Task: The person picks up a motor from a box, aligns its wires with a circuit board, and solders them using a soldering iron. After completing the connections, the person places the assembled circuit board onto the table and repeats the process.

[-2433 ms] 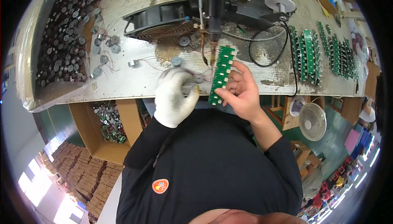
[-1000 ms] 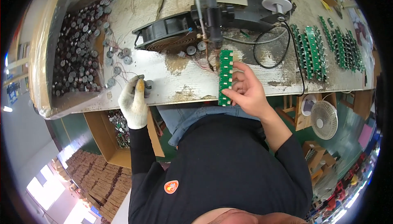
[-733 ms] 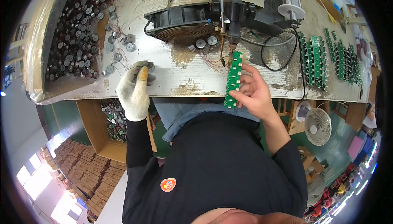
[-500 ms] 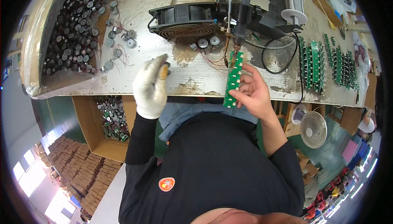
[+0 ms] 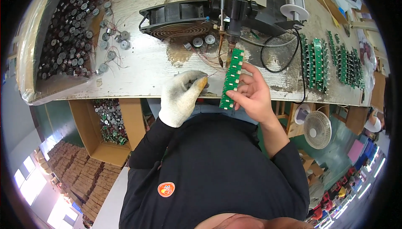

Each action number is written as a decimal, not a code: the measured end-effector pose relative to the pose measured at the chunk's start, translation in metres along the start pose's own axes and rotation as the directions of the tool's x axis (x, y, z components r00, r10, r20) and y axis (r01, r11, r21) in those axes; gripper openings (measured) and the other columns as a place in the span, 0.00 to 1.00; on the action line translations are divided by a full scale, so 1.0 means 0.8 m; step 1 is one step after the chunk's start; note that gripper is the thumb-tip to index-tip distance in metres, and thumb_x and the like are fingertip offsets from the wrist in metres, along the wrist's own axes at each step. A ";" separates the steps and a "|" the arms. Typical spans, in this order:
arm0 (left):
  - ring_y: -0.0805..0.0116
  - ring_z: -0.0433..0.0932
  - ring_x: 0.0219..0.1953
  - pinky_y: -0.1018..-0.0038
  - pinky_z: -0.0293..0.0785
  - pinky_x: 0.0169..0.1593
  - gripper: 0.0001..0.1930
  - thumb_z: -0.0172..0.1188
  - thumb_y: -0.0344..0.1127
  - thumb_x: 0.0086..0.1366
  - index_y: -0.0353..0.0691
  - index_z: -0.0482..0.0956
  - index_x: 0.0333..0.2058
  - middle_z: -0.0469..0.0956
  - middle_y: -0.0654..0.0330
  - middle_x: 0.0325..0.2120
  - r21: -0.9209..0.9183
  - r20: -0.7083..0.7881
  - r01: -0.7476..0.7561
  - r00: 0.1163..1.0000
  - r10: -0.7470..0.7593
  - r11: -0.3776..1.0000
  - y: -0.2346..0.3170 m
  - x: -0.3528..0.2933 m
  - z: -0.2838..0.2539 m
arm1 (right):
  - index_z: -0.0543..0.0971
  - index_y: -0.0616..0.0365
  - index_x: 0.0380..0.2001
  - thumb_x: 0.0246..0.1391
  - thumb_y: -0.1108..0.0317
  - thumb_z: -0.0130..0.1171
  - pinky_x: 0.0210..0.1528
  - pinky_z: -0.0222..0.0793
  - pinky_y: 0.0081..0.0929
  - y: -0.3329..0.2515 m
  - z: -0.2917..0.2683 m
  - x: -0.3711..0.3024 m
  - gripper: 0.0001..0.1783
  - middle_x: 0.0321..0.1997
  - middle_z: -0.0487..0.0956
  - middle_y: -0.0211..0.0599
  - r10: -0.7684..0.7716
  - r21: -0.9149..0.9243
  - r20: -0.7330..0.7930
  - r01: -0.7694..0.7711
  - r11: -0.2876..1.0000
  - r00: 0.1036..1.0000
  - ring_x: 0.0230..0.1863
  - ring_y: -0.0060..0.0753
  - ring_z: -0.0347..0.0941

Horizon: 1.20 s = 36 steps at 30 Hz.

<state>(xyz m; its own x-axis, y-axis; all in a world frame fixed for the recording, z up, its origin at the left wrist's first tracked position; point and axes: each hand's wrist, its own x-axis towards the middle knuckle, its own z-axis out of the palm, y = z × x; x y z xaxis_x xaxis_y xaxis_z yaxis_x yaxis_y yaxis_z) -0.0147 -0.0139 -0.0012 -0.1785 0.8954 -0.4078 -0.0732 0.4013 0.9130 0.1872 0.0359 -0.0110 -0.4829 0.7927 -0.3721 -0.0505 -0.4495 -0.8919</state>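
My right hand (image 5: 254, 93), bare, pinches a long green circuit board strip (image 5: 233, 76) with the thumb on its face and the fingers behind. The strip stands nearly upright, its upper end just below the tip of a mounted soldering iron (image 5: 235, 27). Close to its left side, my left hand (image 5: 182, 97), in a white glove with a yellowed thumb, is closed in a pinch. A thin reddish wire (image 5: 212, 74) sticks out of the gloved fingertips toward the board; whatever else is in the grip is hidden. Small round motors (image 5: 197, 42) with red wires lie behind the hands.
A black fan (image 5: 176, 17) stands left of the iron, a solder wire spool (image 5: 293, 1) right of it. Many wired motors (image 5: 75, 32) fill a tray at left. Rows of green boards (image 5: 317, 63) lie at right. Below the table edge is a cardboard box (image 5: 98, 145) of parts.
My left hand has moved right, up to the board, and a wire now shows at its fingertips. The board in my right hand has shifted slightly down relative to the iron. The view has shifted slightly.
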 end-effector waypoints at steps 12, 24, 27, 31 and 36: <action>0.79 0.73 0.26 0.81 0.70 0.31 0.10 0.58 0.33 0.63 0.30 0.77 0.34 0.77 0.62 0.25 -0.006 -0.007 -0.002 1.000 0.002 1.000 0.006 0.002 0.024 | 0.52 0.60 0.61 0.50 0.83 0.60 0.21 0.70 0.15 0.008 0.006 0.002 0.39 0.44 0.73 0.47 -0.075 0.078 0.038 0.072 0.994 0.996 0.29 0.22 0.74; 0.75 0.77 0.28 0.79 0.74 0.32 0.11 0.57 0.35 0.64 0.30 0.74 0.33 0.78 0.58 0.27 -0.317 0.046 0.197 0.980 -0.192 0.928 0.010 0.010 0.027 | 0.52 0.60 0.62 0.50 0.83 0.59 0.21 0.70 0.15 0.006 0.008 0.007 0.39 0.43 0.72 0.44 -0.093 0.114 -0.001 0.093 0.989 0.996 0.27 0.20 0.72; 0.75 0.77 0.27 0.79 0.74 0.32 0.11 0.57 0.35 0.64 0.30 0.74 0.33 0.78 0.58 0.26 -0.291 0.031 0.152 0.988 -0.149 0.945 0.009 0.013 0.027 | 0.52 0.60 0.61 0.50 0.83 0.59 0.21 0.70 0.15 0.007 0.008 0.009 0.39 0.42 0.72 0.44 -0.112 0.117 -0.010 0.113 0.987 0.994 0.27 0.20 0.72; 0.71 0.77 0.29 0.76 0.75 0.35 0.10 0.56 0.34 0.63 0.32 0.72 0.35 0.77 0.57 0.29 -0.331 0.060 0.183 0.983 -0.172 0.926 0.013 0.013 0.027 | 0.52 0.60 0.61 0.49 0.83 0.59 0.21 0.70 0.15 0.004 0.009 0.011 0.39 0.42 0.72 0.42 -0.125 0.119 -0.019 0.126 0.985 0.992 0.27 0.19 0.71; 0.70 0.77 0.29 0.76 0.74 0.34 0.09 0.56 0.34 0.64 0.33 0.72 0.36 0.77 0.57 0.29 -0.281 0.058 0.194 0.981 -0.185 0.940 0.009 0.018 0.023 | 0.53 0.60 0.61 0.49 0.83 0.59 0.21 0.70 0.15 0.000 0.011 0.014 0.38 0.42 0.72 0.42 -0.140 0.136 -0.020 0.141 0.981 0.990 0.27 0.19 0.71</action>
<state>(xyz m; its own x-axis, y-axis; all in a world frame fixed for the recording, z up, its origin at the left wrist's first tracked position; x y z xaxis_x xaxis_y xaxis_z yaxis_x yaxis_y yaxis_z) 0.0002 0.0054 -0.0003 -0.1042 0.8155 -0.5694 -0.3794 0.4966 0.7807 0.1738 0.0409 -0.0131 -0.4533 0.8559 -0.2487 -0.2366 -0.3846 -0.8923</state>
